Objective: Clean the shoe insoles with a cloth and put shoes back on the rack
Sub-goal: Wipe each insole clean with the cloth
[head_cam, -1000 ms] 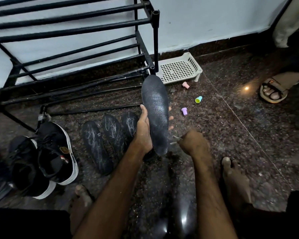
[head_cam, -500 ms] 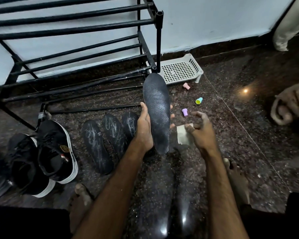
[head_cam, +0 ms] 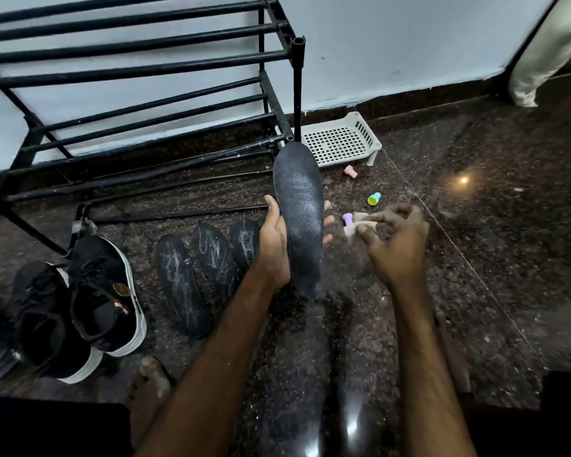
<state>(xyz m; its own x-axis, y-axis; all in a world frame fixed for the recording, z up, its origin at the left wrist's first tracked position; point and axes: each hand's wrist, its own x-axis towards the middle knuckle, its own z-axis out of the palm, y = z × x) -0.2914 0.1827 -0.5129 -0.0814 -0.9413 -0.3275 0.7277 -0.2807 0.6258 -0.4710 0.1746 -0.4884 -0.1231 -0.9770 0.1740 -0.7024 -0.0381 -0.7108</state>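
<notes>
Three dusty black insoles [head_cam: 182, 285] lie side by side on the dark speckled stone floor [head_cam: 491, 258], just in front of the black metal shoe rack [head_cam: 145, 64]. A fourth black insole [head_cam: 299, 212] is held up on end above the floor, toe upward, in the person's left hand [head_cam: 274, 249], with the thumb along its near edge and fingertips showing past the far edge. The right hand [head_cam: 398, 240] is just beside it and not touching it, its fingers curled and pinching a small pale cloth [head_cam: 355, 225]. Left of the lying insoles, a pair of black sneakers with white soles [head_cam: 106, 291] stands on the floor by the rack's foot. Against the wall, behind the rack's corner post, sits a white perforated plastic tray [head_cam: 340, 141]. Near it on the floor are scattered a small pink cap [head_cam: 350, 171], a teal cap [head_cam: 374, 198] and a purple cap [head_cam: 347, 220].
</notes>
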